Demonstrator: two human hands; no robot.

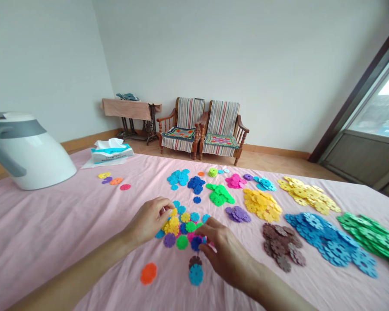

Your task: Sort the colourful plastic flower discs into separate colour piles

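Mixed-colour snowflake discs lie in a loose cluster between my two hands, with yellow discs (pixel 171 225), a green disc (pixel 182 242) and a purple disc (pixel 169 240) among them. My left hand (pixel 151 219) is at the cluster's left edge beside the yellow ones. Its fingers curl in toward the thumb, and what is between them is hidden. On the right side, my right hand (pixel 223 244) has thumb and forefinger closed about a dark blue disc (pixel 196 243). Nearer to me lie an orange disc (pixel 148 273) and a light blue disc (pixel 196 274) that overlaps a brown disc (pixel 195 261).
Colour-sorted piles spread to the right: yellow-orange (pixel 262 205), brown (pixel 280 244), blue (pixel 330 237) and green (pixel 372 235). A white jug (pixel 42 155) and a tissue box (pixel 113 152) stand at left on the pink cloth (pixel 68 233). Two chairs (pixel 220 129) are beyond the table.
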